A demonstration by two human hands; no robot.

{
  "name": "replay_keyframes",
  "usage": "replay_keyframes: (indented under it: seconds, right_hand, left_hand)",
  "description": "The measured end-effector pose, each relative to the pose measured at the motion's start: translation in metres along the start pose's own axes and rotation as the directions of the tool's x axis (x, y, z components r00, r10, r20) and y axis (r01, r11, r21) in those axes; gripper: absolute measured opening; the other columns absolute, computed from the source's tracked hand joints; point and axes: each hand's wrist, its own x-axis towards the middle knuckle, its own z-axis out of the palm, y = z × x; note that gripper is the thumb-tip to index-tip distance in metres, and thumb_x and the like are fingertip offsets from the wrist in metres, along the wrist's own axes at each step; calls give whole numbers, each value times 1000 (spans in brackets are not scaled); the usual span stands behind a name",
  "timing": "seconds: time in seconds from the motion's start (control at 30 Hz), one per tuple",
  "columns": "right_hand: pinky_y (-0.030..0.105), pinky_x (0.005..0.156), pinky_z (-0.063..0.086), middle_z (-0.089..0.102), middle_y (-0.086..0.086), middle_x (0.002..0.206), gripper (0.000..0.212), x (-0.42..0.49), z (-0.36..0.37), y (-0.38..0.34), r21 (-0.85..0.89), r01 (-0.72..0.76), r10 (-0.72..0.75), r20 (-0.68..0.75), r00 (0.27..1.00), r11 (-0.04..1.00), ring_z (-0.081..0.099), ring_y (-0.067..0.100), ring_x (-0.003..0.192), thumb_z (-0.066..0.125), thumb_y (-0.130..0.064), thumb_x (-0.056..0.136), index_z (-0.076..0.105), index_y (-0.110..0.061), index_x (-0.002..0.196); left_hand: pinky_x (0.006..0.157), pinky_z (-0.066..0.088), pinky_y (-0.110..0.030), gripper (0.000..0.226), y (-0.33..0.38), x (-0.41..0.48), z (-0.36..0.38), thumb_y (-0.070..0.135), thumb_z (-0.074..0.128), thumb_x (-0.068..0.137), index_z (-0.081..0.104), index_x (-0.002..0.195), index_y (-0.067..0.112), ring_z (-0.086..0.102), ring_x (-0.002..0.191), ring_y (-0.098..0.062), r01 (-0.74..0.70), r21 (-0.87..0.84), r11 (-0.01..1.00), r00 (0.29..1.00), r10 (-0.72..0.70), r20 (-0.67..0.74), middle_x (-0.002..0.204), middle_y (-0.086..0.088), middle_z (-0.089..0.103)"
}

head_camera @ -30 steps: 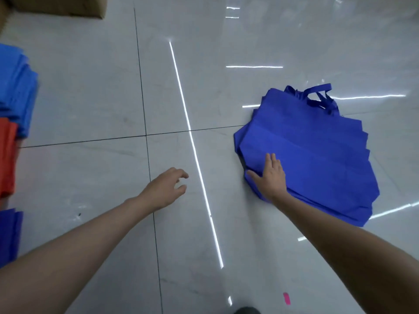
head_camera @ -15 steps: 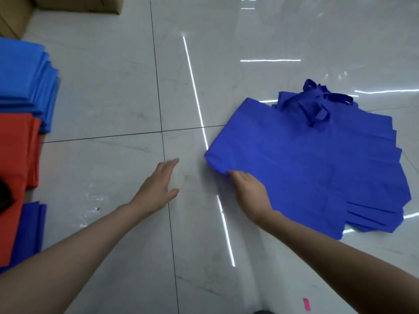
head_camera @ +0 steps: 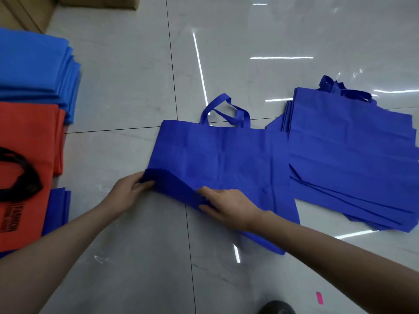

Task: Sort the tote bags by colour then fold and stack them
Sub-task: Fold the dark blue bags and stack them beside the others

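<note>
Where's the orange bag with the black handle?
In the head view, the orange bag lies at the far left, between the light blue stack beyond it and the small dark blue stack nearer the camera.

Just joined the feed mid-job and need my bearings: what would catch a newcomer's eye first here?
A single royal-blue fabric tote bag lies spread flat mid-floor, with the left hand and right hand pinching its turned-up near edge. To its right sits a loose fanned pile of matching royal-blue totes. At the far left, an orange fabric bag with black handle lies beside a stack of lighter blue folded bags.
</note>
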Motion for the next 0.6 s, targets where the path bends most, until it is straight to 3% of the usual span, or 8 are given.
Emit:
replay_keyframes:
  seconds: [0.07,0.17,0.23,0.33,0.43,0.5,0.57,0.6]
  right_hand:
    - [35,80,46,62,-4,120,35,-8,-8,20,27,-109,109,17,994,994,58,21,105,48,-36,96,46,-20,127]
    - [29,92,42,57,-11,127,39,-31,-17,60,156,-254,234,135,963,955,53,11,115,57,-32,91,50,-27,129]
    - [25,103,35,50,-11,134,45,-49,-21,85,226,-333,296,182,938,916,46,7,123,60,-25,90,49,-29,134]
    - [25,113,25,38,-19,141,56,-70,-24,115,303,-400,371,153,916,865,33,4,134,63,-15,88,43,-32,138]
    - [24,114,17,23,-23,145,66,-73,-29,137,109,-312,300,112,947,944,19,-1,137,62,-15,87,33,-36,143]
    - [26,114,20,27,-23,143,59,-69,-29,148,48,-299,295,71,953,953,23,-1,134,63,-21,89,38,-36,140]
    - [28,99,39,54,-17,125,36,-63,-27,150,259,-411,423,9,906,874,47,6,117,65,-27,88,59,-32,124]
    - [29,84,44,65,-9,104,24,-58,-28,145,462,-451,515,-17,857,764,56,11,97,67,-34,86,68,-27,109]
  left_hand:
    - [68,39,-2,17,-3,-2,-3,18,52,95,58,105,30,56,86,9,45,-61,997,998,-48,-49,96,20,62]
    - [76,41,-17,23,-6,-4,-5,22,49,96,57,117,17,58,96,-12,99,-134,986,991,-110,-79,106,1,63]
    - [83,41,-26,23,-6,-4,-6,24,47,97,56,118,18,56,101,-18,129,-180,975,986,-146,-86,110,-2,61]
    - [83,40,-29,18,-6,-4,-6,26,45,98,53,113,21,55,100,-18,154,-192,969,982,-172,-82,110,-1,59]
    - [88,44,-35,22,-9,-5,-11,29,44,98,53,116,20,57,104,-21,180,-202,963,981,-190,-35,113,-3,61]
    - [92,45,-37,28,-11,-6,-16,32,43,97,53,120,17,57,107,-22,202,-213,956,979,-206,3,115,-5,61]
    - [90,44,-34,33,-12,-6,-19,34,41,98,51,124,15,56,107,-21,217,-218,952,975,-224,-6,116,-4,60]
    - [90,44,-33,36,-12,-6,-18,35,40,98,49,126,14,56,106,-20,225,-229,947,971,-238,-29,117,-2,58]
